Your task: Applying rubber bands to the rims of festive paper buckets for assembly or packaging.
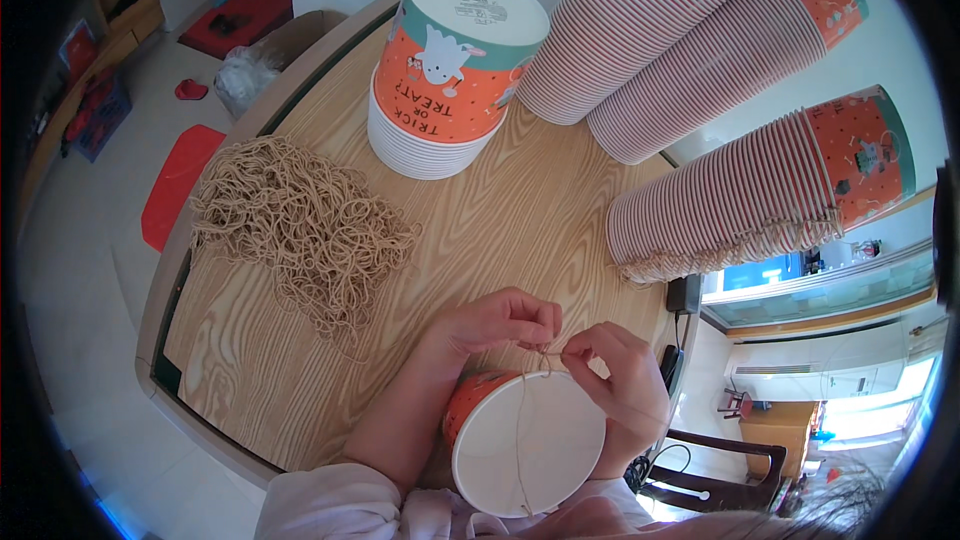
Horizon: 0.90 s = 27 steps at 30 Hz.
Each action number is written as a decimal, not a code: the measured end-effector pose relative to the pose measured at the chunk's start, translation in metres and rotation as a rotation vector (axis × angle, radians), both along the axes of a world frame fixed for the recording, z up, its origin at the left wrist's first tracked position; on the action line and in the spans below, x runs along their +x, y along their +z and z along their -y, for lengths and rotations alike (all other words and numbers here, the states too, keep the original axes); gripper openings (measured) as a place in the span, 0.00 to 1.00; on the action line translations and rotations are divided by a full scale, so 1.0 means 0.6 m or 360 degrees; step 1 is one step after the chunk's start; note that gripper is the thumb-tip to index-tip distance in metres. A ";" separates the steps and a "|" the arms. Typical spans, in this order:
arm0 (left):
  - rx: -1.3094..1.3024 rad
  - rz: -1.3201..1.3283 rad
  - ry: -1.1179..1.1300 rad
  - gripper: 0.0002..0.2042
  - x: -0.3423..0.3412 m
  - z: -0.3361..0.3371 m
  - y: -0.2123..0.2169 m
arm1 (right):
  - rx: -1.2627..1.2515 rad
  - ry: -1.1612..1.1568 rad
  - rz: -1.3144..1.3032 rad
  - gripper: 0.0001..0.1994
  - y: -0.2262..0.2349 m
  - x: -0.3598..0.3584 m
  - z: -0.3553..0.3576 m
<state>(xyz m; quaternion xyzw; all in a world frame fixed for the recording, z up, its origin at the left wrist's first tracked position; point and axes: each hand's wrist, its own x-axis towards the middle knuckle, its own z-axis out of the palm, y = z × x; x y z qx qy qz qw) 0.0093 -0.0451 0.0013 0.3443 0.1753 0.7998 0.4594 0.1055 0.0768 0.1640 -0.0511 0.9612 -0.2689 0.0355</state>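
Observation:
An orange paper bucket lies against my body, its white open mouth turned up toward me. A thin tan cord runs across that mouth from the near rim to the far rim. Just beyond the far rim, my left hand is closed in a pinch on the cord. Beside it, my right hand pinches the same cord between thumb and forefinger, so a short length spans the two hands. Whether there is a knot is too small to tell. A loose heap of tan cords lies on the table to the left.
Upside-down orange and green buckets stand nested at the back of the wood-grain table. Long nested stacks lean at the back right. Another stack, with cord ends along its rims, lies at right. A dark chair is at lower right.

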 end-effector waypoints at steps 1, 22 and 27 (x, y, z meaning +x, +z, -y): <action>-0.0001 0.0011 -0.0021 0.05 0.000 0.000 0.000 | -0.0032 0.0021 -0.0045 0.05 -0.003 0.001 -0.001; -0.0145 -0.0334 0.0065 0.11 -0.013 0.006 0.015 | 0.0089 -0.0094 -0.0058 0.05 0.005 0.008 -0.007; -0.0306 -0.0353 0.0107 0.09 -0.007 0.011 0.009 | 0.0103 -0.0047 -0.0042 0.06 -0.008 0.000 0.001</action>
